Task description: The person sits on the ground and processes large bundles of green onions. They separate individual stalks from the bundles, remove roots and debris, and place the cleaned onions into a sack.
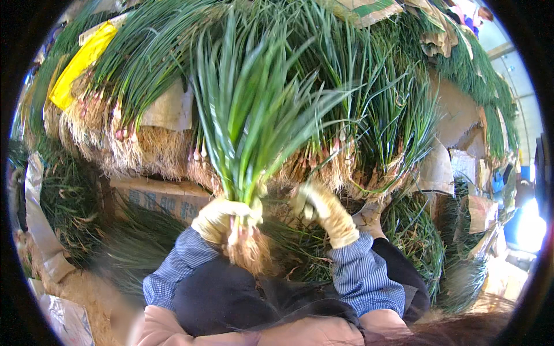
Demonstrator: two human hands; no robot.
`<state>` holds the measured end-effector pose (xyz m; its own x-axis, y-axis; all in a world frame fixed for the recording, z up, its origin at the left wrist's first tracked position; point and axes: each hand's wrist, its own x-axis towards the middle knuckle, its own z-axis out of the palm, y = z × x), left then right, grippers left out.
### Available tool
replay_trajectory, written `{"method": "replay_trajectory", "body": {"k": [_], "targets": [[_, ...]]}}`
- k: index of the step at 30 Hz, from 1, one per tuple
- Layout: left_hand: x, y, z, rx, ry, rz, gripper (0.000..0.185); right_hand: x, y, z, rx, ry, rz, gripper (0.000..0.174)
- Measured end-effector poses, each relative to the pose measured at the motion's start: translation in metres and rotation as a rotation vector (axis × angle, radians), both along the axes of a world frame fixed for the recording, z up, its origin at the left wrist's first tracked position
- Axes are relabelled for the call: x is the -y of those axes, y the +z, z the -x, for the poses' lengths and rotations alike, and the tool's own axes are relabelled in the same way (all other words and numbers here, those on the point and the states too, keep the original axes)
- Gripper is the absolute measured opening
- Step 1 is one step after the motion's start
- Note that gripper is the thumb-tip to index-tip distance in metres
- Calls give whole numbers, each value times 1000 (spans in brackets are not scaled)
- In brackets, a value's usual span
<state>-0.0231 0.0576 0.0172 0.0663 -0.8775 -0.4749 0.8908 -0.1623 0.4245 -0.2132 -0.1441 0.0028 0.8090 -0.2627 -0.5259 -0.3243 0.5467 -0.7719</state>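
My left hand (223,218), in a pale work glove, is closed around the base of a bunch of green onions (246,129). The leaves fan upward away from me, and the pale bulbs with tan roots (246,248) hang below the fist, over my dark trousers. To the right, my right hand (318,205), gloved alike and blurred, is apart from the bunch. Its fingers are bent and I cannot tell whether anything thin is between them. Just beyond it lie rooted ends of more green onions (337,160).
A long heap of green onions (147,65) spans the far side, roots towards me. A yellow bag (82,65) lies at its left. Printed cardboard (160,201) stands below the heap. Loose leaves (143,235) cover the ground around my legs. Another person (471,17) is at the far right.
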Motion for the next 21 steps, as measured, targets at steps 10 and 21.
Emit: {"method": "replay_trajectory", "body": {"k": [10, 21], "targets": [[23, -14, -15, 4, 177, 73, 66, 73, -32, -90, -724, 193, 1334, 51], [34, -37, 6, -68, 60, -59, 32, -18, -8, -74, -97, -97, 645, 12]]}}
